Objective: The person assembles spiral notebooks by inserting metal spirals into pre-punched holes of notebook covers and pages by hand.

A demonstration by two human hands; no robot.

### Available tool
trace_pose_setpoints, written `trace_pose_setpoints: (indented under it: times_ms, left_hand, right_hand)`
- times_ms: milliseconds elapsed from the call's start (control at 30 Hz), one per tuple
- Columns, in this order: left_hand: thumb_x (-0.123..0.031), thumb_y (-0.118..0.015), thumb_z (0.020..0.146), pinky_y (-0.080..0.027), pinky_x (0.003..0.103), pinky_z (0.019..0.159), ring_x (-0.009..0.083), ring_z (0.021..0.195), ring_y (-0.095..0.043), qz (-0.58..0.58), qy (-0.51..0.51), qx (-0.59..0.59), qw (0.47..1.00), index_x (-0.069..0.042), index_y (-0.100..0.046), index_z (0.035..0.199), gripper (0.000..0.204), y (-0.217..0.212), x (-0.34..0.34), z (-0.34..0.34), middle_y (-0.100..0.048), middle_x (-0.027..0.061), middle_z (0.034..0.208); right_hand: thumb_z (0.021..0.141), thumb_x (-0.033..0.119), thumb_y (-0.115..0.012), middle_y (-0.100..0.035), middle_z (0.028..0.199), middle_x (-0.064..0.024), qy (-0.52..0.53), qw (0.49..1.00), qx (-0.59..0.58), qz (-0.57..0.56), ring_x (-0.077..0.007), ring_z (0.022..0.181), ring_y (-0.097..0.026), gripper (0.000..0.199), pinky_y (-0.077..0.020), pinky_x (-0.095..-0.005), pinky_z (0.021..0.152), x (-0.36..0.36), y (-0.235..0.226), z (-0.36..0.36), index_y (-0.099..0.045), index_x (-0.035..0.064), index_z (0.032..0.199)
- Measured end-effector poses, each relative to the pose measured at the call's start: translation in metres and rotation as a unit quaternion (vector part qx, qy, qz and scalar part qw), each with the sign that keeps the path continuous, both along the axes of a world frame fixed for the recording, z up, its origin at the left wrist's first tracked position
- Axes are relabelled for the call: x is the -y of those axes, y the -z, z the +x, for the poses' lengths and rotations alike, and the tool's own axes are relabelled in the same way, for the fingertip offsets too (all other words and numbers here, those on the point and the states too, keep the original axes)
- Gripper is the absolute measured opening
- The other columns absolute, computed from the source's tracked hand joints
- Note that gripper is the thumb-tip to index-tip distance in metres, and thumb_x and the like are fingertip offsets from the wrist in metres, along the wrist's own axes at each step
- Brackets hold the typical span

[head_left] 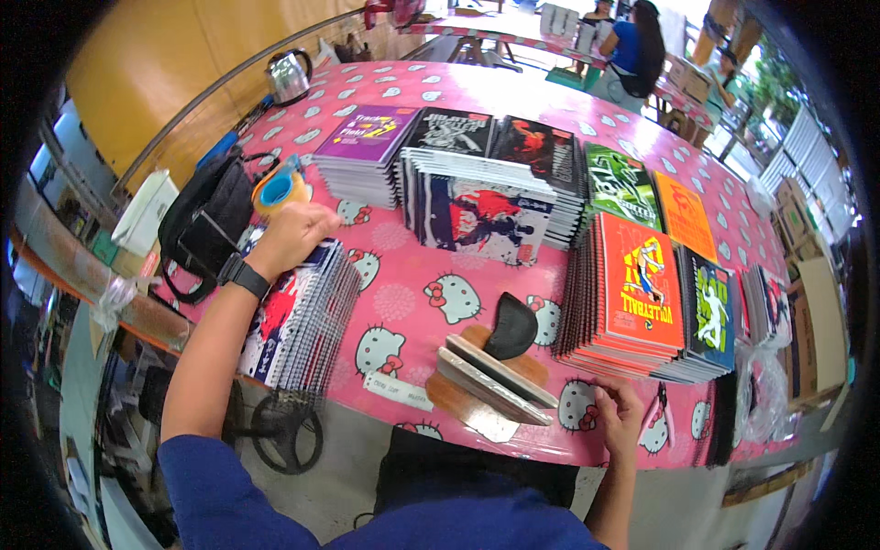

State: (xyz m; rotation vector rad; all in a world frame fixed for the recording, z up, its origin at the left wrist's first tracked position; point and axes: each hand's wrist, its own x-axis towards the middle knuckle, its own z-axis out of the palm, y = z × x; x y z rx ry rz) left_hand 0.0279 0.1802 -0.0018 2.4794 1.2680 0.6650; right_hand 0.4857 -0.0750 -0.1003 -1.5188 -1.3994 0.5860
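Note:
My left hand (295, 240), with a dark watch on its wrist, bends over the far end of a stack of spiral notebooks (307, 316) at the left. Its fingers are curled together, and what they hold, if anything, is hidden. Just beyond it stands a roll of blue and tan tape (275, 192). My right hand (621, 414) rests at the near table edge, fingers loosely bent and apart, holding nothing. Pink-handled pliers (658, 420) lie right of it. Between my hands are a wooden block with upright slats (490, 390) and a black half-round pad (512, 327).
More spiral notebooks stand in stacks: purple (368, 133), black (536, 151), green (623, 186) and orange-red (639, 284). A black bag (206, 220) lies at the left, a metal kettle (289, 78) at the far left. A white strip (399, 390) lies near the front. People work far off.

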Motion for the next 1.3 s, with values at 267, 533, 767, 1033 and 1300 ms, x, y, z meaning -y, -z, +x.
trace_pose_setpoints:
  times_ms: [267, 533, 767, 1033, 1300]
  left_hand:
    - [-0.018, -0.068, 0.073, -0.045, 0.04, 0.084, 0.0294, 0.095, -0.056, 0.301, 0.169, -0.04, 0.938, -0.004, -0.064, 0.096, 0.027, -0.022, -0.051, 0.191, -0.062, 0.0103, 0.099]
    - [-0.009, -0.07, 0.07, -0.047, 0.035, 0.08, 0.0271, 0.095, -0.056, 0.226, 0.105, -0.051, 0.967, -0.005, -0.062, 0.094, 0.026, 0.012, -0.073, 0.225, -0.06, 0.0089, 0.096]
    - [-0.001, -0.059, 0.08, -0.047, 0.034, 0.08, 0.0301, 0.091, -0.061, 0.176, 0.088, 0.057, 0.979, -0.002, -0.057, 0.103, 0.022, -0.022, -0.028, 0.198, -0.062, 0.0158, 0.096]
    - [0.001, -0.06, 0.071, -0.047, 0.032, 0.06, 0.0233, 0.071, -0.06, 0.192, 0.345, -0.029, 0.918, -0.004, -0.061, 0.095, 0.024, -0.138, 0.125, 0.23, -0.061, 0.0097, 0.079]
    - [-0.01, -0.059, 0.068, -0.045, 0.032, 0.053, 0.0204, 0.064, -0.057, 0.181, 0.409, -0.073, 0.891, -0.008, -0.061, 0.09, 0.021, -0.117, 0.162, 0.241, -0.056, 0.0039, 0.07]
  right_hand:
    - [0.087, 0.01, -0.057, -0.059, 0.072, -0.0027, 0.075, 0.968, -0.24, 0.007, -0.0071, 0.045, -0.049, 0.011, -0.0386, -0.0222, 0.033, -0.011, 0.039, 0.003, -0.061, 0.0022, 0.093]
    - [0.087, 0.012, -0.059, -0.058, 0.067, 0.0001, 0.063, 0.971, -0.228, -0.027, -0.005, 0.049, -0.049, 0.014, -0.0381, -0.0208, 0.04, -0.01, 0.044, 0.011, -0.064, 0.0011, 0.094]
    - [0.086, 0.01, -0.059, -0.058, 0.07, -0.0008, 0.069, 0.965, -0.228, -0.112, -0.0069, 0.057, -0.052, 0.013, -0.0416, -0.0224, 0.05, -0.009, 0.03, 0.007, -0.064, 0.0002, 0.092]
    - [0.075, 0.005, -0.069, -0.061, 0.099, -0.0092, 0.064, 0.965, -0.166, 0.193, -0.0166, 0.087, -0.058, 0.039, -0.0456, -0.0274, 0.077, -0.012, -0.047, -0.047, -0.057, 0.0021, 0.112]
    - [0.07, 0.0, -0.066, -0.061, 0.076, -0.0104, -0.065, 0.985, -0.122, 0.107, -0.0257, 0.069, -0.058, 0.013, -0.0457, -0.0334, 0.061, 0.021, -0.023, -0.052, -0.062, 0.0025, 0.083]
